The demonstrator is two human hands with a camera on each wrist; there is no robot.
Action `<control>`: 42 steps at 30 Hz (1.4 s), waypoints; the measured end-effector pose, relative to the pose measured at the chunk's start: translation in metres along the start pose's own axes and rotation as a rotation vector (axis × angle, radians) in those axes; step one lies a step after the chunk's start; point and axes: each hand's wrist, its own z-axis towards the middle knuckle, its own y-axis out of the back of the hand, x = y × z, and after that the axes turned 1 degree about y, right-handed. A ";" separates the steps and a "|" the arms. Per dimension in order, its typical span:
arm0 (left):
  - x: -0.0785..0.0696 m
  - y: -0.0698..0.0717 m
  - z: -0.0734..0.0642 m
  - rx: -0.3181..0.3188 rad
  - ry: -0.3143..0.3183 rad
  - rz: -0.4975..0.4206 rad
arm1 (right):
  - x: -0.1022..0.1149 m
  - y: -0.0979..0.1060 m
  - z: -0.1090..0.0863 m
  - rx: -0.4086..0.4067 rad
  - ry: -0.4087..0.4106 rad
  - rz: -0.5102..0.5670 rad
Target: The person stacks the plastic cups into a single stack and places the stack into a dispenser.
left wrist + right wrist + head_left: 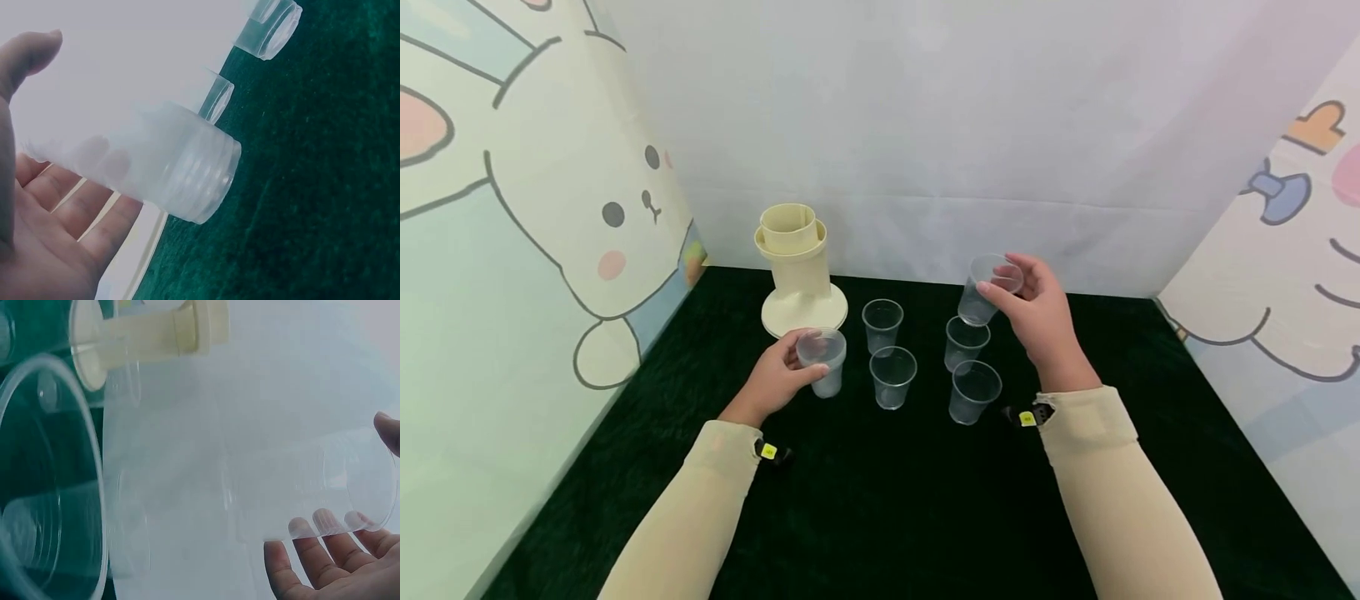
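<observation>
A stack of clear plastic cups (827, 379) is in my left hand (775, 375), thumb on the near side. In the left wrist view, nested rings show near the stack's base (209, 172). My right hand (1037, 317) holds a clear plastic cup (976, 304), slightly tilted, above the back right cup (966, 348); whether they touch I cannot tell. The right wrist view shows fingertips along the held cup's side (294, 487). Also upright on the cloth are the front right cup (974, 396), back left cup (882, 325) and front left cup (892, 382).
Behind my left hand stands a cream plastic holder (801, 283) with a round base and a tube-like top. Dark green cloth (880, 508) covers the table. A white sheet (925, 125) hangs at the back, with cartoon-printed panels (572, 192) on both sides.
</observation>
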 end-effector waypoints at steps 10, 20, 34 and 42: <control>-0.001 -0.001 0.002 -0.011 0.010 0.028 | 0.014 -0.036 0.011 0.071 0.046 0.004; 0.000 0.002 -0.001 -0.031 0.014 0.028 | 0.029 -0.082 0.019 0.161 0.043 0.039; 0.000 0.001 0.001 -0.011 0.011 0.018 | 0.035 -0.121 0.016 0.220 0.043 0.018; 0.000 0.000 0.001 -0.006 -0.001 0.018 | 0.034 -0.144 0.012 0.256 0.039 0.044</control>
